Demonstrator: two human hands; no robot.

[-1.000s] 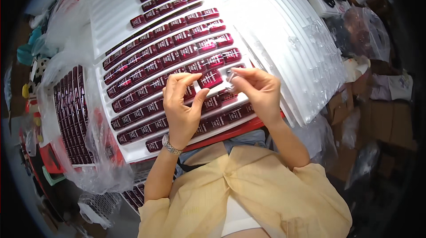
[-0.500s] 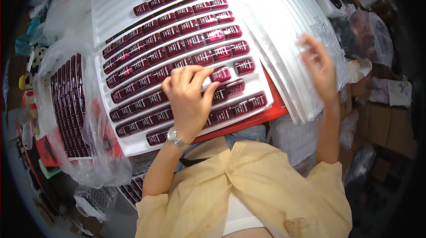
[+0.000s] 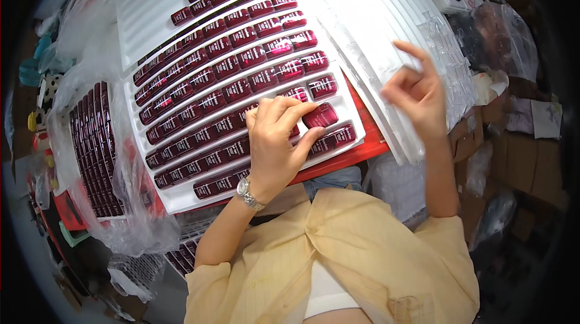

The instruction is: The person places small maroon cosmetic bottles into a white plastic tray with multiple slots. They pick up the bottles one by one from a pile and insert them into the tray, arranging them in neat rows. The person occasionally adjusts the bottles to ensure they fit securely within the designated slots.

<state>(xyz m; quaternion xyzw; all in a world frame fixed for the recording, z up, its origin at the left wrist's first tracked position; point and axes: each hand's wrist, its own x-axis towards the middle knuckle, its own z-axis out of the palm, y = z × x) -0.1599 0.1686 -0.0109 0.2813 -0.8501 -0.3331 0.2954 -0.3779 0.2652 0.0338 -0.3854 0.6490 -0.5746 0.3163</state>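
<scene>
Left hand [image 3: 275, 143] rests palm down on the white tray [image 3: 151, 10], thumb and fingertips pinching one dark red case [image 3: 320, 115]. The case sits tilted in the tray's near right corner, in the second row from the front edge, just above the last case of the front row. A watch [image 3: 246, 192] is on the left wrist.

Right hand [image 3: 417, 91] is up in the air over the clear trays [image 3: 386, 28] to the right, fingers loosely curled, index finger pointing up. It grips nothing visible and is well apart from the case.

The white tray is nearly full of red cases in slanted rows and lies on a red board [image 3: 362, 143]. Further left, a bagged tray [image 3: 90, 143] of the same cases sits in clear plastic. Cardboard boxes [image 3: 531, 161] stand at far right.
</scene>
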